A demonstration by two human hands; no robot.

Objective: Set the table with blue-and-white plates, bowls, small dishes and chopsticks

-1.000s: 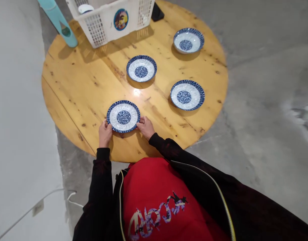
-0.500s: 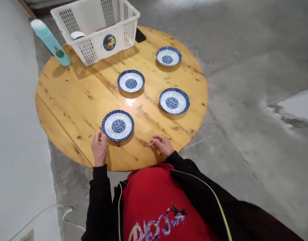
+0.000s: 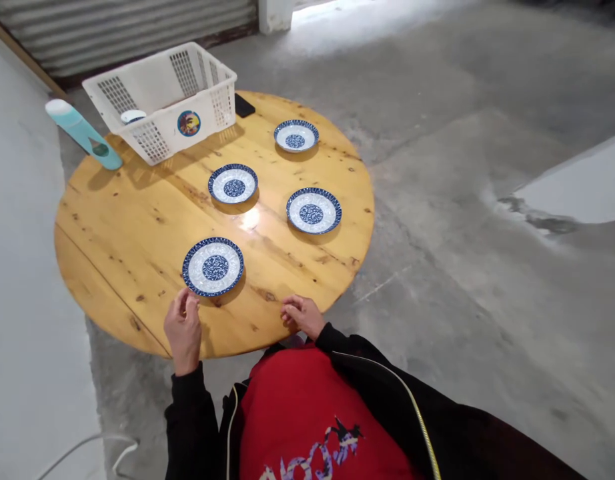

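Note:
Several blue-and-white patterned plates lie on a round wooden table (image 3: 137,233). The nearest plate (image 3: 213,266) sits close to the table's front edge. My left hand (image 3: 183,327) rests on the wood just below that plate, fingers loosely curled, holding nothing. My right hand (image 3: 301,315) lies at the table's front edge to the right, fingers curled, holding nothing. Other plates stand at the middle (image 3: 233,183), at the right (image 3: 314,210) and at the far side (image 3: 296,135).
A white plastic basket (image 3: 162,100) with a round sticker stands at the table's far left, a small white lid inside it. A teal bottle (image 3: 82,133) leans at the left edge. A dark phone (image 3: 244,105) lies behind the basket. Concrete floor surrounds the table.
Both hands have let go of the nearest plate and drawn back to the table's front edge. The view has pulled back and tilted up, showing more floor.

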